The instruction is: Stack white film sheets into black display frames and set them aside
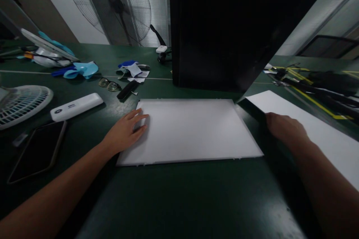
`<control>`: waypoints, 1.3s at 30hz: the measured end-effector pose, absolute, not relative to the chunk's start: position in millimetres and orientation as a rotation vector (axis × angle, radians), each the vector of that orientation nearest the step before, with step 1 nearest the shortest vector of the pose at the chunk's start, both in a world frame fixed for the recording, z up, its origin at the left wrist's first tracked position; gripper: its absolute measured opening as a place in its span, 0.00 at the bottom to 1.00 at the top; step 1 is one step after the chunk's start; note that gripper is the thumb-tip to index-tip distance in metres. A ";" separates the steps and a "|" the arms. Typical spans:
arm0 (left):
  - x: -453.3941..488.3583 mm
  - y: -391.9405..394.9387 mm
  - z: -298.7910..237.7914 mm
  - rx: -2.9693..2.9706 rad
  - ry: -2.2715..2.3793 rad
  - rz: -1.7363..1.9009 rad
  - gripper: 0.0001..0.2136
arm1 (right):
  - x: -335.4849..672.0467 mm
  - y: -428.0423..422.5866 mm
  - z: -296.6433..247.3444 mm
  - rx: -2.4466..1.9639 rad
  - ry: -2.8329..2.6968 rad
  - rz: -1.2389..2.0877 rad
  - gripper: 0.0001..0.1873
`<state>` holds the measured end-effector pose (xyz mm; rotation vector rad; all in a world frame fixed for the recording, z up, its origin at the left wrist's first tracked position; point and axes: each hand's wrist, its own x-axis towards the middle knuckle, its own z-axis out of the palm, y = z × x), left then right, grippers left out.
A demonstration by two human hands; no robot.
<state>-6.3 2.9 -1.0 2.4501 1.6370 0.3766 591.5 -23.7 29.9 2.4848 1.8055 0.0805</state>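
A white rectangular panel lies flat on the green table in front of me. My left hand rests on its left edge with the fingers stretched flat, holding nothing. Behind the white panel a large black panel stands tilted up. Its lower right corner reaches down to my right hand. That hand's fingers curl over the panel's dark edge. The fingertips are hidden behind the edge. A white sheet lies under and beside my right hand.
At the left lie a dark phone, a white remote-like device, a small fan's grille, glasses, a black marker and blue-and-white scraps. A standing fan is behind. Black and yellow cables lie at the right.
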 end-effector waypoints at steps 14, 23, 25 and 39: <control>-3.3 1.3 0.7 2.462 1.629 0.429 0.27 | 437.5 -95.0 43.4 1.677 2.734 0.491 0.23; -4.8 1.7 0.6 2.432 1.632 0.386 0.37 | 382.4 -111.0 27.4 0.922 3.191 -0.170 0.30; -4.3 1.8 0.7 2.428 1.669 0.348 0.40 | 386.2 -108.8 30.6 0.888 3.220 -0.219 0.33; -6.0 7.1 -7.5 2.318 1.784 0.574 0.28 | 455.5 -64.6 12.8 1.839 2.660 0.117 0.34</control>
